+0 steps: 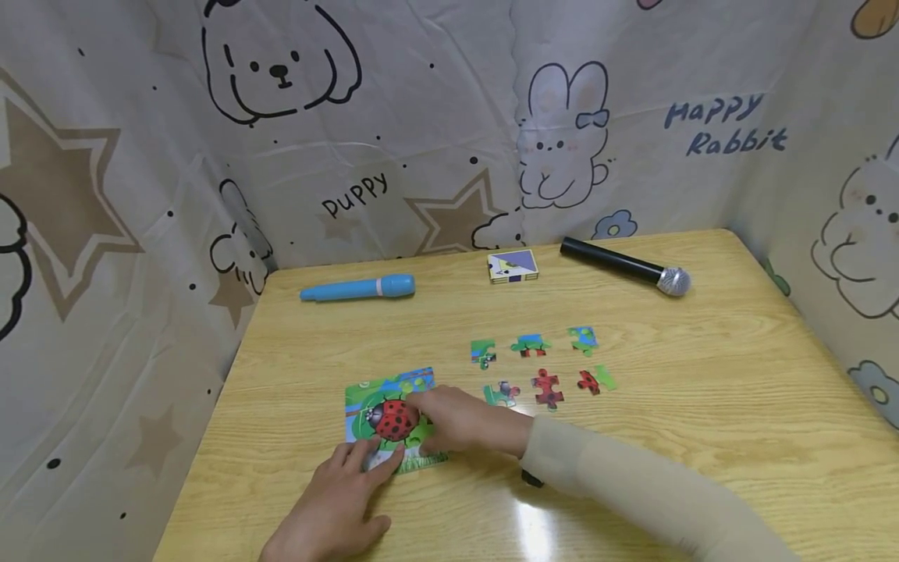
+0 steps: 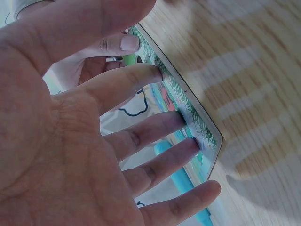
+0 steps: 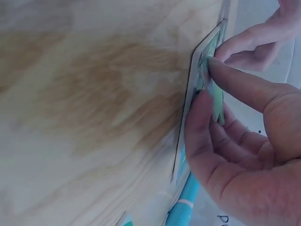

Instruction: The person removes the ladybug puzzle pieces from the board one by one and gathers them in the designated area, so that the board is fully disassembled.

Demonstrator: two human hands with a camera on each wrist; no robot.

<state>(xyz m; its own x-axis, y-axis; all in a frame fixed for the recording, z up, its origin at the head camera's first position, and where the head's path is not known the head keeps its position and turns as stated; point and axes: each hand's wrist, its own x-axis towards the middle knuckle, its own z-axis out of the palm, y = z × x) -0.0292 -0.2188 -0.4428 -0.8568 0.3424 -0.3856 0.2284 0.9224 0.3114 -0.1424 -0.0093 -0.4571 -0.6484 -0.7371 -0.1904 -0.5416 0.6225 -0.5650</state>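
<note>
Around your workspace hangs patterned cloth [image 1: 449, 117], printed with puppies, rabbits and stars. Within it you have 1 wooden desk [image 1: 702, 367]. Your 2 hands work at its near side, with 1 pale sleeve [image 1: 625, 472] showing on your right arm. Under them lies 1 ladybug puzzle board [image 1: 357, 394], flat on the desk. Toward the back edge you have 1 black microphone [image 1: 618, 264] with a silver head at the right, 1 blue wand-shaped object [image 1: 358, 289] at the left, and 1 small box [image 1: 513, 267] between them. To the right of the board sit 6 loose puzzle pieces [image 1: 547, 389], in 2 rows of 3. Smallest of all, you have 1 green puzzle piece [image 3: 217, 103] at the board.

The board lies between your hands. Your left hand [image 1: 333, 492] is spread, its fingertips resting on the board's near edge at the left. Your right hand [image 1: 456, 417] reaches over the board's right side, its fingers pinching the green piece against the surface; how far that piece is seated, you cannot tell.
</note>
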